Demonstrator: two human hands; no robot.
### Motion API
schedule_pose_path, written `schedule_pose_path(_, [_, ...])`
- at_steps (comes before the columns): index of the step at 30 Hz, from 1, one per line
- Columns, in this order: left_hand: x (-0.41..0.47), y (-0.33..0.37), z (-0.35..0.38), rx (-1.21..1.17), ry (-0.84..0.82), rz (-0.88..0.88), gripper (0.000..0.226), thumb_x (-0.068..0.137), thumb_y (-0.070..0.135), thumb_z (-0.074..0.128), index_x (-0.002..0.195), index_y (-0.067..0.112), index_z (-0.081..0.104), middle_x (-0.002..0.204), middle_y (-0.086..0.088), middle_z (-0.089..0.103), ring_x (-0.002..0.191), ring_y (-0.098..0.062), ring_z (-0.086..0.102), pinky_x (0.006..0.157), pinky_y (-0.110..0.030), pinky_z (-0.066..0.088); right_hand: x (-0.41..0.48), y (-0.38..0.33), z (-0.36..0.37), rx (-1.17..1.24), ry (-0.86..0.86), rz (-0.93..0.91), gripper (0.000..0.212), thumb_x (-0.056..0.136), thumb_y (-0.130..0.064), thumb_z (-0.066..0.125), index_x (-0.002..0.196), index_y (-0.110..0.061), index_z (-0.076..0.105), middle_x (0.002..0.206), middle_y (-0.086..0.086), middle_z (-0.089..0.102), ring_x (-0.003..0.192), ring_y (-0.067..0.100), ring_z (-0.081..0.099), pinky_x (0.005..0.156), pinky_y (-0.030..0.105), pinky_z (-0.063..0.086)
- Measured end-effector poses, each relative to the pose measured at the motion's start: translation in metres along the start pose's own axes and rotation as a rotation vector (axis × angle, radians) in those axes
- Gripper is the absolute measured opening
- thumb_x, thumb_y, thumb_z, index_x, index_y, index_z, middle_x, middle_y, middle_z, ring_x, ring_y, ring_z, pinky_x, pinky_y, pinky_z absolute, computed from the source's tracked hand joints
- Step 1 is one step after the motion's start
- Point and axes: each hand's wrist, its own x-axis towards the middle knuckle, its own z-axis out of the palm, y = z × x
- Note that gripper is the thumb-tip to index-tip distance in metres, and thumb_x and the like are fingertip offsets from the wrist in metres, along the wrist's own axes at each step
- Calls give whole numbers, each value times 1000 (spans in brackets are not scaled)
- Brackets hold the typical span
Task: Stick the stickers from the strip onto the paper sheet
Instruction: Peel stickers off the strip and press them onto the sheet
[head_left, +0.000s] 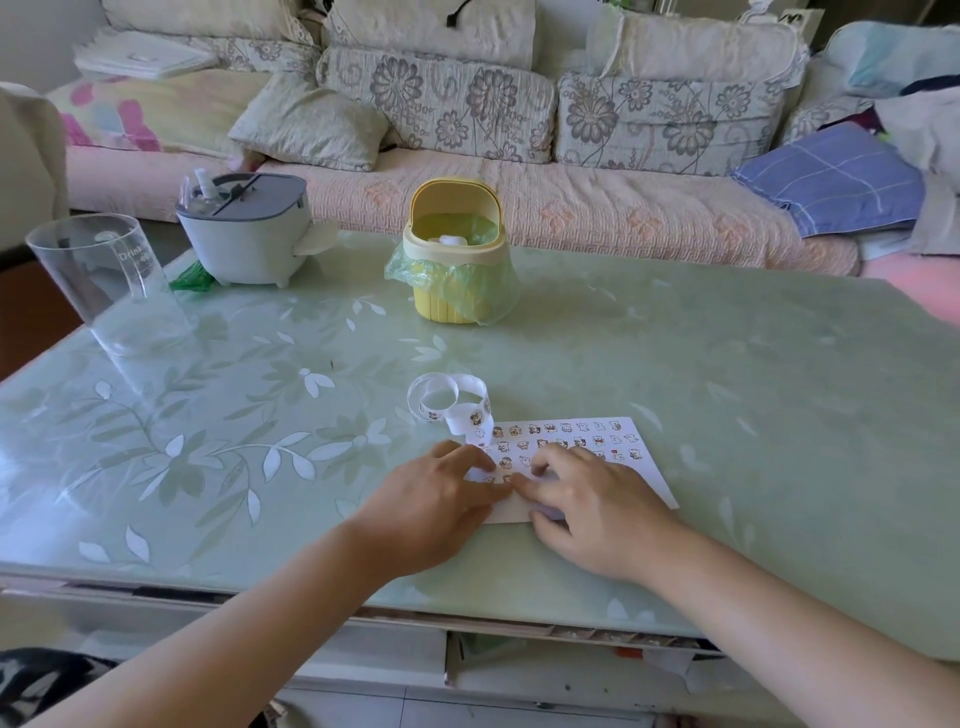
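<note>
Directions are read on the tabletop (753, 395) with 12 o'clock pointing away towards the sofa (467, 171).

There is one paper sheet (652, 480), one sticker strip (451, 401) and two hands. The sheet lies flat at about 6 o'clock, a little right of centre, its near edge close to the tabletop's front edge. It carries several rows of small stickers, too small and too covered to count. The strip sits just beyond the sheet's far-left corner at 11 o'clock of it, curled into two or three loops, with one end running down onto the sheet under the left hand.

The left hand (436, 501) lies palm down over the sheet's left edge, its fingers laid loosely on the strip's end and the paper. The right hand (592, 501) rests on the sheet's near half with bent fingers, its fingertips (519, 482) meeting the left hand's. I cannot tell whether it pinches a sticker.

Three other things stand on the far half:
- One yellow bin (457, 291), lined with a green bag, at 12 o'clock.
- One grey container (249, 234) at 10 o'clock.
- One clear cup (104, 280) at 9 o'clock, by the left edge.

All three are well apart from the sheet. Between them and the strip runs a broad band of glass. From the sheet towards 3 o'clock the surface stretches wide to the right edge.
</note>
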Motion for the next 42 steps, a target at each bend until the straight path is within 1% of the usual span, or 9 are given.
schedule_pose_path(6, [-1,0,-1,-55,-5,-53,33,90,37,46,112,40,70,115,9,63,102,-20,60,68,-32,57,1,6,-4,88,26,-17,31,91,-44,45,104,-37,73,111,-12,55,98,15,56,71,31,46])
schedule_pose_path(10, [5,-4,-3,-218,26,-152,21,90,33,55,103,32,71,111,14,63,104,-9,56,83,-33,52,8,8,-9,302,48,98,20,93,-34,59,106,-36,74,108,-17,58,97,11,59,81,29,47])
schedule_pose_path(13, [16,-9,-8,-257,184,-294,19,87,15,67,102,26,71,105,11,61,95,-8,56,80,-29,50,22,7,-17,405,89,221,19,95,-33,58,105,-36,74,101,-17,60,90,9,57,78,28,44])
schedule_pose_path(16, [25,-17,-14,-227,268,-415,23,85,15,70,106,23,67,107,8,58,97,-15,57,78,-28,47,40,5,-23,547,138,330,13,93,-31,61,93,-34,74,95,-18,70,86,8,62,76,26,48])
schedule_pose_path(22, [39,-26,-14,-181,179,-511,36,86,29,71,119,21,63,113,5,57,105,-16,50,82,-23,38,70,-3,-25,659,148,402,14,86,-28,65,77,-37,68,82,-17,68,84,5,64,82,30,55])
schedule_pose_path(26, [47,-29,-13,-197,133,-530,15,88,33,68,102,27,71,94,15,60,87,-7,54,71,-18,41,84,-7,-22,667,158,420,6,88,-31,66,89,-35,71,83,-18,67,85,5,65,82,32,56])
schedule_pose_path(30, [56,-28,-21,-456,167,-693,7,92,33,63,92,30,70,81,14,65,66,0,53,55,-10,35,94,-10,-24,722,192,441,8,88,-39,70,93,-33,70,83,-15,69,82,8,66,76,30,56])
schedule_pose_path(36, [58,-29,-31,-859,207,-814,7,94,24,60,91,25,66,81,-5,68,65,-11,53,64,-28,42,105,-18,-27,966,248,442,7,87,-31,74,91,-31,69,80,-9,75,58,6,61,64,30,55])
schedule_pose_path(42, [56,-28,-30,-915,201,-823,5,92,20,62,89,18,66,75,3,61,63,-11,49,65,-28,41,109,-20,-30,965,302,468,9,83,-25,79,85,-31,73,76,-9,74,71,4,67,66,26,52])
